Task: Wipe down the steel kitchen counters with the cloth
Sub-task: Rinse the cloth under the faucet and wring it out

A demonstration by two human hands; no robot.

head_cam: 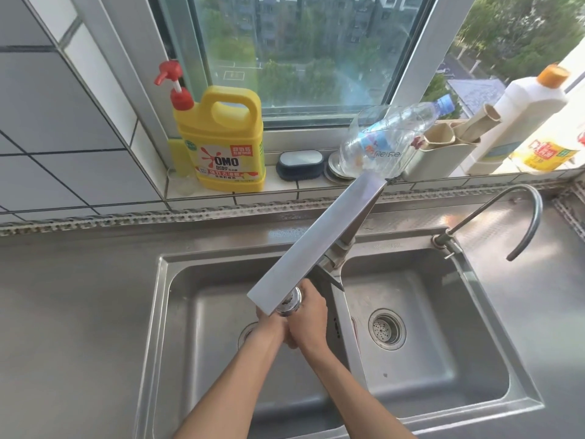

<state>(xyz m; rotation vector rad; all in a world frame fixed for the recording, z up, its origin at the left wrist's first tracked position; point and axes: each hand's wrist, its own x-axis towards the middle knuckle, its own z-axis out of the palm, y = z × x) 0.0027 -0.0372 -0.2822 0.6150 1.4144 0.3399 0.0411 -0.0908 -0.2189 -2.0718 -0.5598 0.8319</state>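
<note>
Under the flat steel faucet spout (316, 242), over the left basin of the double sink (196, 280), both hands meet. The left hand (269, 324) is mostly hidden by the spout, so how far its fingers are open cannot be told; the right hand (308, 318) has its fingers curled inward against the left, but whether it grips anything cannot be seen. No cloth is visible here, so it is either hidden between the hands or out of view. The steel counter (79, 296) lies bare on both sides. Likely risks: a sopping cloth would leave streaks on the steel, and a wide swipe along the sill could topple the yellow detergent jug (221, 147) or the tilted clear bottle (386, 137).
</note>
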